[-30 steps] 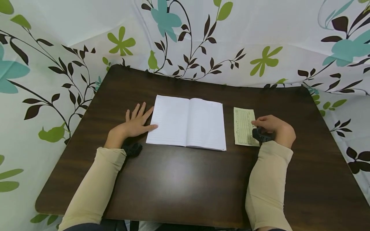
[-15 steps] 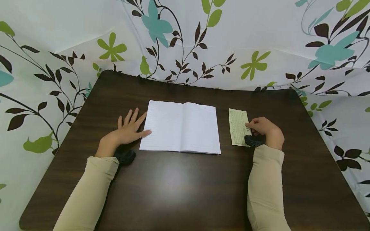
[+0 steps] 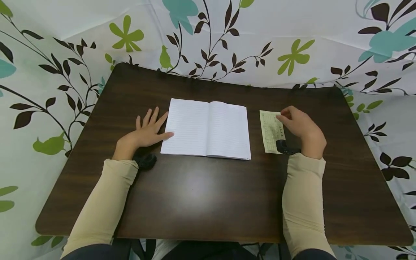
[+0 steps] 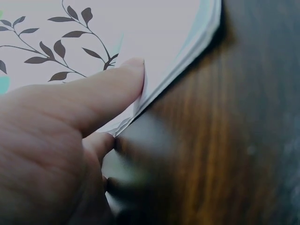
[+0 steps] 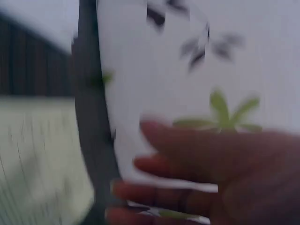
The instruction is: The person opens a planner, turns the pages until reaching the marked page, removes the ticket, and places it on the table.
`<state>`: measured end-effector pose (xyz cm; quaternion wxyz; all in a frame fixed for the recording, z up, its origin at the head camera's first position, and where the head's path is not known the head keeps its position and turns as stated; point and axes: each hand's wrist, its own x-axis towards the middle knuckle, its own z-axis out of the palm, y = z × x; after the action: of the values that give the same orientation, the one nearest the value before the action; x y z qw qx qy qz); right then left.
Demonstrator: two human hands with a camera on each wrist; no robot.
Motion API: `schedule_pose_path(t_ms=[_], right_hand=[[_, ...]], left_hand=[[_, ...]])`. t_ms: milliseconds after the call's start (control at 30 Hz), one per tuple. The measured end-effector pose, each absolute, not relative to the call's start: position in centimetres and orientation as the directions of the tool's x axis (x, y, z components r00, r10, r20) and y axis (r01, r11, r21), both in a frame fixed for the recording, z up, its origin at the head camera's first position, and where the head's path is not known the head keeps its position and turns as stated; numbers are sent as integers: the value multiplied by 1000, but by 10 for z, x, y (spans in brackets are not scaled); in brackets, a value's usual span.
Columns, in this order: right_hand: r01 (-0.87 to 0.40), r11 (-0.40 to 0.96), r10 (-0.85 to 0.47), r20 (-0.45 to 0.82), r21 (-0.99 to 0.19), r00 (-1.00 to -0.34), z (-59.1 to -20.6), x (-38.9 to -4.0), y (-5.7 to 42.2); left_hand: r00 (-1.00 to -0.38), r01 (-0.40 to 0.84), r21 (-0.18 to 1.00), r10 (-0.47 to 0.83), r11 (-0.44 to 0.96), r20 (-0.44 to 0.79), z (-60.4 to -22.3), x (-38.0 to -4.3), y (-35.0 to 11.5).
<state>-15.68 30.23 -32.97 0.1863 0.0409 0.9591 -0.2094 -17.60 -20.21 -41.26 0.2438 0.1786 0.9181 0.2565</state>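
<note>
An open notebook (image 3: 227, 130) with white ruled pages lies flat on the table. My left hand (image 3: 144, 133) rests at its left edge, fingers spread, with the thumb laid on the page; in the left wrist view the thumb (image 4: 108, 93) lies over the paper's edge. To the right of the notebook is a small yellow-green printed sheet (image 3: 271, 130). My right hand (image 3: 300, 124) is at its upper right edge, the thumb tip overlapping the sheet in the head view. The right wrist view is blurred: the fingers (image 5: 164, 192) are loosely bent with nothing between them, apart from the sheet.
The dark brown table (image 3: 195, 195) has a patterned white curtain (image 3: 260, 21) behind it. Black wrist cameras sit under both wrists, the left camera (image 3: 146, 161) over bare table and the right camera (image 3: 286, 147) over the sheet's lower corner.
My right hand has shifted from the middle of the sheet's right edge up towards its top corner. The left hand, notebook and sheet keep their places; the head view has shifted.
</note>
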Motion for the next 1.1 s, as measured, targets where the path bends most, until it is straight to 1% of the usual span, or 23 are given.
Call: schedule_pose_path(t_ms=[100, 167, 233, 367, 533, 667, 900, 1000, 1100], right_hand=[[55, 903, -117, -367, -426, -923, -334, -163, 275], [-17, 907, -195, -382, -421, -904, -344, -171, 254], [-51, 917, -222, -398, -396, -890, -356, -174, 239], [-80, 925, -230, -383, -371, -894, -377, -168, 226], [-113, 919, -252, -342, -378, -905, -392, -158, 226], [-134, 921, -260, -319, -367, -911, -401, -156, 228], [-152, 916, -274, -304, -371, -912, -409, -156, 233], [-152, 925, -269, -317, -349, -909, -410, -156, 237], [-148, 924, -268, -324, -352, -907, -410, -155, 241]], left_hand=[[-820, 209, 554, 453, 806, -351, -410, -176, -198], [-826, 193, 562, 442, 805, -350, -412, -171, -199], [-830, 177, 577, 436, 797, -348, -415, -167, -197], [-831, 164, 604, 440, 780, -342, -419, -164, -190], [-852, 166, 593, 417, 788, -316, -410, -166, -187], [-884, 128, 577, 357, 806, -302, -401, -162, -180], [-950, 26, 532, 187, 846, -250, -388, -146, -159], [-948, -33, 510, 134, 860, -288, -382, -139, -154], [-928, -84, 499, 114, 863, -355, -375, -135, -152]])
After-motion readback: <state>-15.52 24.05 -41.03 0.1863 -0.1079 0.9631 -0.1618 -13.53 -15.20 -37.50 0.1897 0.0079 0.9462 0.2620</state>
